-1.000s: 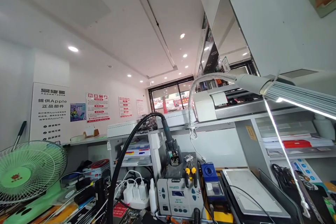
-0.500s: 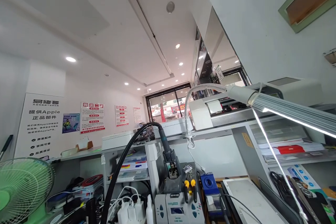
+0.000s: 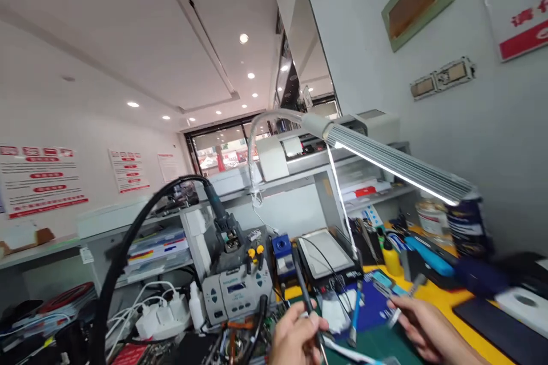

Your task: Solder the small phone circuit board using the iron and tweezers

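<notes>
My left hand point(image 3: 295, 333) is at the bottom centre, its fingers closed round a thin dark pen-like tool point(image 3: 303, 279) that slants up and away. To the right, my right hand point(image 3: 422, 319) pinches a small whitish item point(image 3: 394, 317), blurred and too small to name. Beneath both hands lie a green mat point(image 3: 377, 342) and a blue mat point(image 3: 371, 311). A blue-handled brush point(image 3: 355, 316) rests between the hands, beside crumpled clear plastic point(image 3: 336, 312).
A grey soldering station point(image 3: 235, 296) stands left of my hands, with a black hose point(image 3: 124, 251) arching beside it. A lit lamp point(image 3: 394, 162) hangs over the bench. A white-topped device point(image 3: 325, 254), yellow bottle point(image 3: 391, 259) and dark phone point(image 3: 500, 325) stand or lie around.
The view has turned right and down. Both hands, the mats and the right side of the bench have come into sight, while the green fan has left the picture.
</notes>
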Demonstrator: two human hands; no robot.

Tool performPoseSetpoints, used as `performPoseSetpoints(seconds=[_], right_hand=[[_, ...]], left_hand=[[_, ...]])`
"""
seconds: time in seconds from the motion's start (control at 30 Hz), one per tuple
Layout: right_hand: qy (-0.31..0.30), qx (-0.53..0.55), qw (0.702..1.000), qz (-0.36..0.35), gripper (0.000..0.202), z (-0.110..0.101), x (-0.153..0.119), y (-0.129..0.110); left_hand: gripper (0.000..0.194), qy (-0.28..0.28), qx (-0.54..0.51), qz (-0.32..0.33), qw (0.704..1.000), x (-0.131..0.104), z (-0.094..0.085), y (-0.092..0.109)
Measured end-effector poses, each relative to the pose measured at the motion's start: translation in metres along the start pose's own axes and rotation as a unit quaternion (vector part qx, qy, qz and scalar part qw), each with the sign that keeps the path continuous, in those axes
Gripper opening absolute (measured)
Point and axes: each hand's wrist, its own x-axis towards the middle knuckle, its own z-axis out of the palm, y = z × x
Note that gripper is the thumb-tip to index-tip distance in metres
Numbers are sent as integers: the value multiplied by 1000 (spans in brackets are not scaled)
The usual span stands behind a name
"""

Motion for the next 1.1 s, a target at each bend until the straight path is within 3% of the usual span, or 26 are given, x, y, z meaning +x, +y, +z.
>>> performPoseSetpoints(seconds=[0.07,0.17,0.3,0.4,0.67,0.87,1.1], right_hand=[[26,21,998,53,17,-2,-4,4],[27,34,994,98,25,-1,-8,-1],[4,36,994,107,27,4,-15,-13],[-12,39,994,100,26,6,-20,-19],[-47,44,997,46,27,0,-36,-32],[-93,47,995,13,53,6,-54,-45],[-136,39,990,13,49,17,-63,-41]], left_hand=[[52,-4,-10,0,1000,-4,12,-7],[53,-17,-11,11,1000,-11,20,3],[49,-36,7,22,999,-20,24,25],[45,-42,76,54,995,-23,25,29],[47,-21,117,113,987,-23,27,3],[45,-4,129,89,988,-27,23,-7],[38,-40,162,84,982,-27,22,-16]])
